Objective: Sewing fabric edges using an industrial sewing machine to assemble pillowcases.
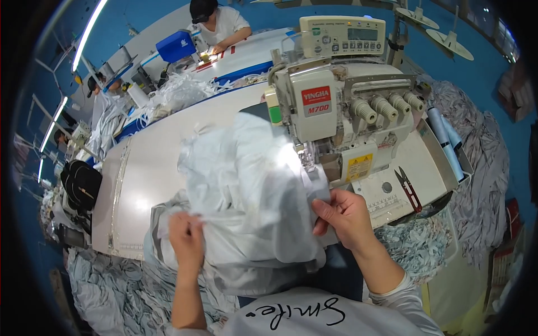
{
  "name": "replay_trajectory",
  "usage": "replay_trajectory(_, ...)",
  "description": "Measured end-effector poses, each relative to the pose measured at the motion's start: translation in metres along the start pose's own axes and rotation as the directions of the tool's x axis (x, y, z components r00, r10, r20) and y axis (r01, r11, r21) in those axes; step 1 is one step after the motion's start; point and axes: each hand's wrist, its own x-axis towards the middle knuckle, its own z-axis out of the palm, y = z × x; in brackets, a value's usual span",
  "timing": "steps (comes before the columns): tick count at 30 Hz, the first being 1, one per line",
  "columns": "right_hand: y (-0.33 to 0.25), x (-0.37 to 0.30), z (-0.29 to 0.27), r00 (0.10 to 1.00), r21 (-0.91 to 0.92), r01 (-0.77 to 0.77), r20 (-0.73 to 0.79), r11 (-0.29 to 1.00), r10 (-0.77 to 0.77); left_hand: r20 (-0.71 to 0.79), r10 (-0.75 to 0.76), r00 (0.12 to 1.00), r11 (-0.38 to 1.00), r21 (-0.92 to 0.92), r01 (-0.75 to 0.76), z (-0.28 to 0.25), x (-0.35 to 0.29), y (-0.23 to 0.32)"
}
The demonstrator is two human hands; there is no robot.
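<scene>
A pale grey-white piece of fabric [246,185] lies bunched over the sewing table and hangs over its front edge. My right hand [344,215] pinches the fabric's edge between thumb and fingers, just in front of the presser foot. At the left side of the bundle, my left hand [186,235] has its fingers curled on a fold, slightly blurred by motion. The overlock sewing machine [314,120] stands beyond my right hand. Its lamp lights the fabric at the needle area, where the needle itself cannot be made out.
Red-handled thread snips [409,190] rest on the machine bed at the right. A control panel [343,36] tops the machine. Fabric scraps [417,246] fill a space below right; heaped cloth [123,291] lies lower left. A black bag [81,187] sits left. Another person [221,28] works across.
</scene>
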Motion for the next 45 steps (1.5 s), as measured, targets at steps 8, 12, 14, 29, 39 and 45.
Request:
replay_trajectory(8, 0.007, 0.003, -0.003, 1.000, -0.035, 0.029, -0.007, 0.999, -0.029, -0.571, 0.280, 0.771, 0.943, 0.015, -0.332, -0.042, 0.164, 0.037)
replay_trajectory(12, 0.005, 0.002, -0.001, 1.000, -0.012, 0.023, -0.017, 1.000, -0.024, -0.569, 0.300, 0.766, 0.950, 0.108, -0.292, -0.063, 0.213, 0.056)
replay_trajectory(14, 0.004, 0.001, -0.002, 0.999, -0.014, 0.033, -0.019, 0.999, -0.033, -0.448, 0.136, 0.884, 0.988, 0.127, -0.088, -0.064, 0.220, 0.032)
replay_trajectory(29, 0.004, 0.003, -0.003, 1.000, -0.028, 0.020, -0.023, 0.999, -0.021, -0.518, 0.239, 0.821, 0.961, 0.247, -0.124, -0.042, 0.171, -0.029)
replay_trajectory(39, 0.003, 0.000, 0.003, 0.999, 0.026, 0.036, 0.017, 0.999, -0.036, -0.225, 0.420, 0.879, 0.880, 0.336, -0.335, -0.064, 0.262, -0.038)
replay_trajectory(45, 0.005, 0.004, 0.000, 0.999, 0.015, 0.012, -0.036, 1.000, -0.011, 0.563, -0.191, 0.804, 0.960, 0.276, 0.035, -0.043, 0.011, 0.009)
